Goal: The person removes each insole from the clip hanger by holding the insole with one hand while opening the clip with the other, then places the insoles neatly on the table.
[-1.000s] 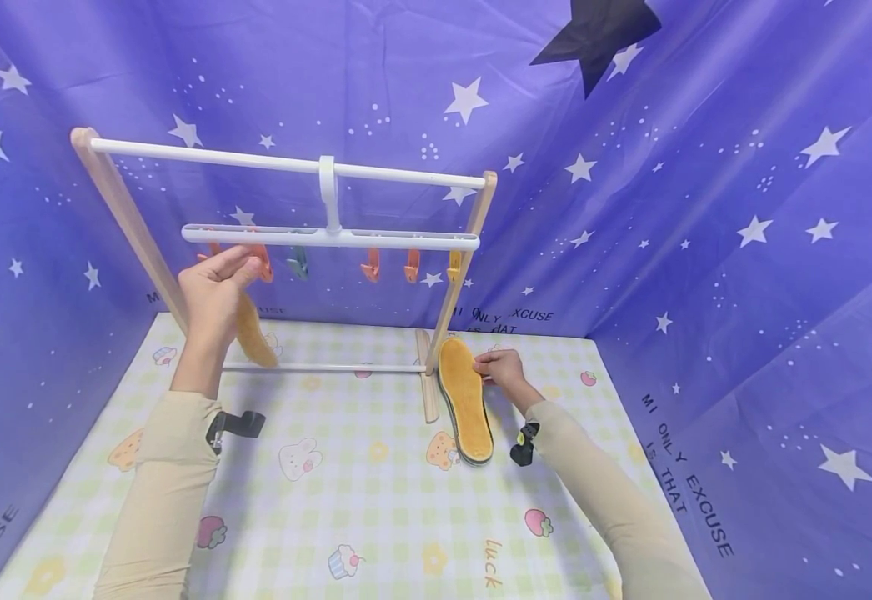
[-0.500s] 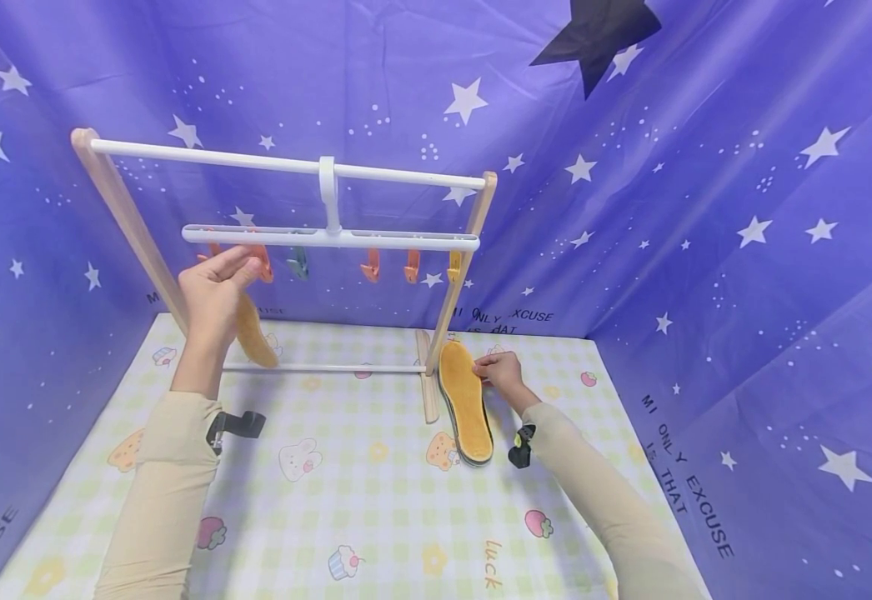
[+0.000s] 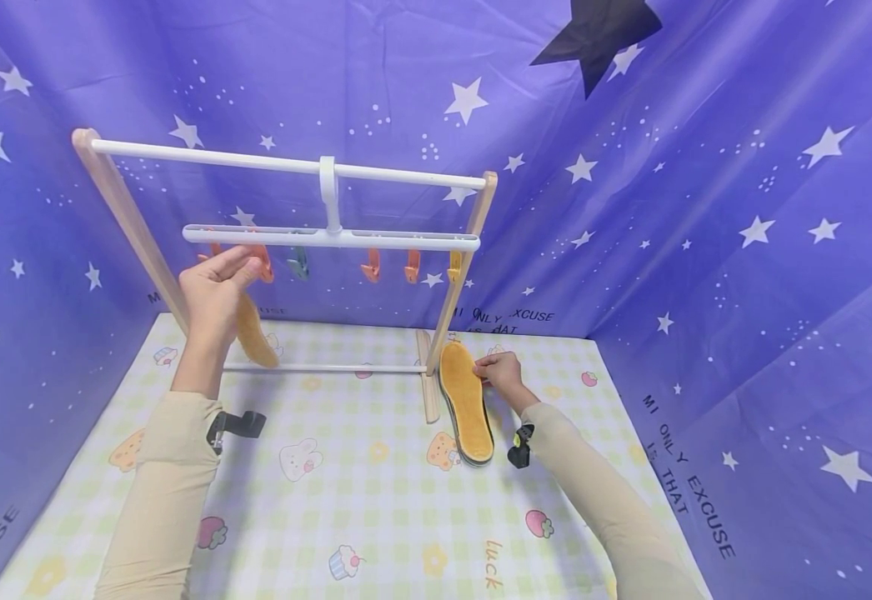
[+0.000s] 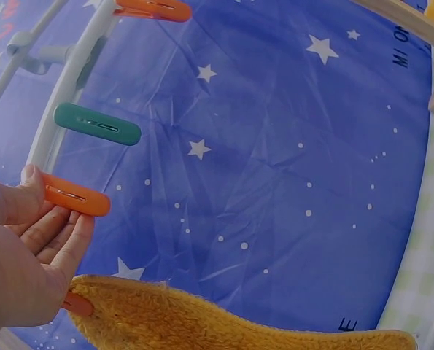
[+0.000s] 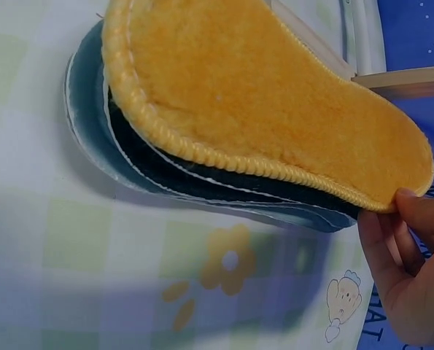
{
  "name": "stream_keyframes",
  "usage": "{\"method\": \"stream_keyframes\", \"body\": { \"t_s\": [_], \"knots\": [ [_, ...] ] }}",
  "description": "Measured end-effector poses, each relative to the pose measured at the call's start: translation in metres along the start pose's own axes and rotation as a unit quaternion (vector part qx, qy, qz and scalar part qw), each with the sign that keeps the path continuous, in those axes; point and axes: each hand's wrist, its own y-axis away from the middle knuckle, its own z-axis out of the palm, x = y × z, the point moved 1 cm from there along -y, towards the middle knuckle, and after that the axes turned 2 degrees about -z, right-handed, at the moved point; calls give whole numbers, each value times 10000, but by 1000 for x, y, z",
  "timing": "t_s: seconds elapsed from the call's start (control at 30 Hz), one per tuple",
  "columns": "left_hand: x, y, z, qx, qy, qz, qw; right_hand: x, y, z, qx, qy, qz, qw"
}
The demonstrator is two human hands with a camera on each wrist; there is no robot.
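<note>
My left hand (image 3: 209, 296) pinches an orange clip (image 4: 76, 197) under a white hanger bar (image 3: 398, 240). Just below that hand, a yellow fuzzy insole (image 4: 173, 313) hangs by another orange clip (image 4: 79, 304). A green clip (image 4: 98, 124) sits farther along the bar. On the right of the table, my right hand (image 5: 413, 273) pinches the edge of a yellow insole (image 5: 253, 95) between thumb and fingers. This insole tops a stack of dark and blue-green insoles (image 5: 103, 135), its edge lifted slightly from them in the right wrist view.
The hanger hooks onto the top rod (image 3: 211, 153) of a wooden rack (image 3: 136, 229). More clips, orange and yellow (image 3: 454, 267), hang toward the right end. The rack's right foot (image 3: 430, 398) stands beside the insole stack. Purple star-patterned curtain (image 3: 669, 208) encloses the checked tablecloth (image 3: 376, 500).
My right hand has shifted very slightly, and the top end of the yellow insole sits a touch lower. My left hand has kept its place on the orange clip.
</note>
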Motion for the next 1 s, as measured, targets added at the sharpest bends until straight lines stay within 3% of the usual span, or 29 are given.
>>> {"method": "stream_keyframes", "body": {
  "t_s": [0.47,1.0],
  "knots": [
    [1,0,0,46,-147,-49,9999,-1,-5,0,-96,158,194,9996],
    [0,-2,0,26,-171,-1,9998,-3,-3,4,87,658,216,9976]
  ]
}}
